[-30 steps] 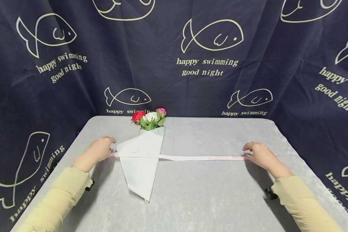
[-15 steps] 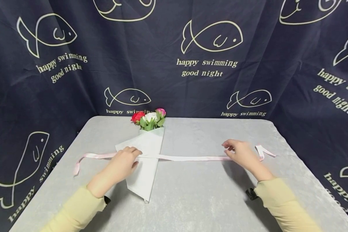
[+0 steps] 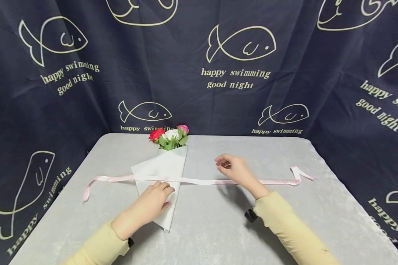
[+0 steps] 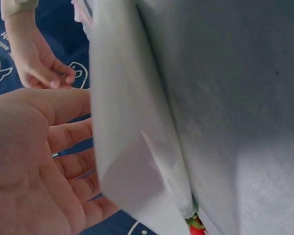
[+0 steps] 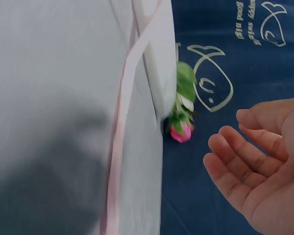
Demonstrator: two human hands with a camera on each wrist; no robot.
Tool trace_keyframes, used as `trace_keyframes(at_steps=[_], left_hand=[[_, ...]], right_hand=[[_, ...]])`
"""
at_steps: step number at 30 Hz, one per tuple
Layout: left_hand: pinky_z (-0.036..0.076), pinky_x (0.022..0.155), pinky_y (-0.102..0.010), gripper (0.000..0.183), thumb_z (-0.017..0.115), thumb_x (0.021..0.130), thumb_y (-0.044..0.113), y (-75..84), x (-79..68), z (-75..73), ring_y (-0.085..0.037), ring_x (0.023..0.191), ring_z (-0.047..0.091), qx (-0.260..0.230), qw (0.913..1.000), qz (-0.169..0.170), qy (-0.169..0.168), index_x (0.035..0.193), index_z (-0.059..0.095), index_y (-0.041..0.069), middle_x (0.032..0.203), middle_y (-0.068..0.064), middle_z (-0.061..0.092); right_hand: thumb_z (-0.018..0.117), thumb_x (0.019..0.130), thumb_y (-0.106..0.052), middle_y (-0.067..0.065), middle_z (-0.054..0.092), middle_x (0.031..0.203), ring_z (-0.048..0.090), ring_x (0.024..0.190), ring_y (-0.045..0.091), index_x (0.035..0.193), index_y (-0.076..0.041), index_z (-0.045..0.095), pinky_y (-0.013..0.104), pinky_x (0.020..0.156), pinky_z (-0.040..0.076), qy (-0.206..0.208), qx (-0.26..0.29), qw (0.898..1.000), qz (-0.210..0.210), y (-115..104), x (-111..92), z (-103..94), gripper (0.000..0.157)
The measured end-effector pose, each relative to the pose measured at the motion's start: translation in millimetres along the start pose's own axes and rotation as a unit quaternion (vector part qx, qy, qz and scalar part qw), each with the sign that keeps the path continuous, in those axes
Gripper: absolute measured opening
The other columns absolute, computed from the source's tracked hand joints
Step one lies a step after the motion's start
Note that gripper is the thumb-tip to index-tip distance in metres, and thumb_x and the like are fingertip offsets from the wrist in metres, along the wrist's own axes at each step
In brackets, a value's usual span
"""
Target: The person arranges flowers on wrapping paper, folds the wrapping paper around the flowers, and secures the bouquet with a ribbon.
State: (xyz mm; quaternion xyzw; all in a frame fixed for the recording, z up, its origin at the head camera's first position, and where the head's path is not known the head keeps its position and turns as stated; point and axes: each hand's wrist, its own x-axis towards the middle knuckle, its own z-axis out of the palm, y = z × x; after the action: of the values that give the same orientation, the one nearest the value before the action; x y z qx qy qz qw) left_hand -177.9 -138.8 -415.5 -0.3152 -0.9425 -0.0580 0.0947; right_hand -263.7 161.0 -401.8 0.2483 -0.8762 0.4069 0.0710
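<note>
A bouquet wrapped in white paper (image 3: 167, 164) lies left of the table's middle. Out of its top show a red flower (image 3: 157, 135), a white flower (image 3: 170, 133) and a pink flower (image 3: 183, 129) with green leaves. A pale pink ribbon (image 3: 203, 181) stretches sideways across the wrap. Over the lower part of the paper is my left hand (image 3: 149, 202), just below the ribbon, its fingers extended; whether they touch the paper I cannot tell. My right hand (image 3: 237, 170) hovers above the ribbon, right of the bouquet, with loosely bent fingers holding nothing.
Grey cloth covers the table (image 3: 219, 228). The ribbon's left tail (image 3: 87, 193) bends toward the front; its right tail (image 3: 296, 175) is folded near the right side. Behind the table hangs a dark blue curtain (image 3: 182, 55) printed with fish.
Both hands have let go of the ribbon ends, which now rest on the table. My left hand has moved right onto the bouquet, and my right hand has moved left toward it.
</note>
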Motion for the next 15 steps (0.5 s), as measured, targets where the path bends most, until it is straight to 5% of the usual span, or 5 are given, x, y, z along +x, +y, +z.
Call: trace_keyframes(at_steps=[11, 15], left_hand=[[0.05, 0.072, -0.043, 0.034, 0.077, 0.076, 0.014, -6.0, 7.7, 8.7, -0.029, 0.094, 0.056, -0.032, 0.9991, -0.008, -0.025, 0.106, 0.064, 0.005, 0.105, -0.01, 0.06], [0.049, 0.073, -0.043, 0.033, 0.078, 0.074, 0.012, -7.3, 11.2, 8.8, -0.029, 0.09, 0.056, -0.044, 0.9986, -0.007, -0.03, 0.104, 0.065, 0.004, 0.101, -0.01, 0.06]], right_hand=[[0.065, 0.082, -0.001, 0.015, 0.07, 0.096, 0.066, 0.087, 0.023, 0.109, 0.004, 0.064, 0.027, 0.079, 0.052, -0.04, 0.082, 0.995, 0.042, -10.8, 32.4, 53.8, 0.027], [0.062, 0.083, 0.001, 0.022, 0.067, 0.103, 0.065, 0.088, 0.026, 0.117, 0.009, 0.059, 0.029, 0.077, 0.055, -0.06, 0.168, 0.978, 0.104, -16.7, 41.4, 69.5, 0.034]])
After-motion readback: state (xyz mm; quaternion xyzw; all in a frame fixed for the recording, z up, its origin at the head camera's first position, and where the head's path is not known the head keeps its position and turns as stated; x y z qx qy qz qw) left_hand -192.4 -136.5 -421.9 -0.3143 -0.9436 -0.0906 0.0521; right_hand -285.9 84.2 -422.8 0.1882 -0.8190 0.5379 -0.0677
